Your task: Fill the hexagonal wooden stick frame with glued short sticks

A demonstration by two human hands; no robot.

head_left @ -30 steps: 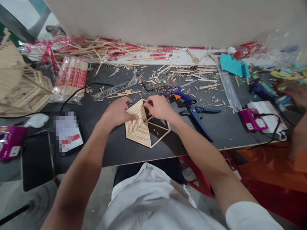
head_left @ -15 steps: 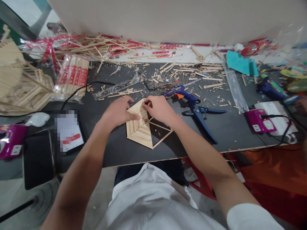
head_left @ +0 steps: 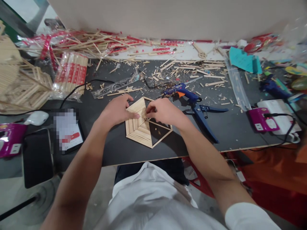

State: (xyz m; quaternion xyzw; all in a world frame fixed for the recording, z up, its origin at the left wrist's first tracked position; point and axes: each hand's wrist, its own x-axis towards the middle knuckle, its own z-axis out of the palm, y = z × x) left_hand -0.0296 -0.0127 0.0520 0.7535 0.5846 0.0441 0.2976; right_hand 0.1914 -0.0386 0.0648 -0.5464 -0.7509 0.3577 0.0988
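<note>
A hexagonal panel of thin wooden sticks (head_left: 137, 132) lies flat on the dark table; sticks fill its left side, while its lower right part is an open frame. My left hand (head_left: 117, 110) holds the panel at its upper left edge, thumb pressed on the sticks and fingers curled by the rim. Over the upper right part, my right hand (head_left: 163, 110) has its fingers pinched together near the panel's centre. Whatever is between those fingertips is hidden. Just beyond my right hand lies a blue glue gun (head_left: 184, 91), with blue-handled cutters (head_left: 203, 119) beside it.
Cut stick pieces (head_left: 199, 67) litter the back. Bundled chopsticks (head_left: 70, 75), a clear ruler (head_left: 115, 86) and a lit phone (head_left: 68, 129) are on the left. A purple power adapter (head_left: 262, 119) stands on the right. Cables cross the table.
My right hand has shifted from the panel's top edge down and slightly right, nearer its centre, uncovering the top corner. My left hand stays on the panel.
</note>
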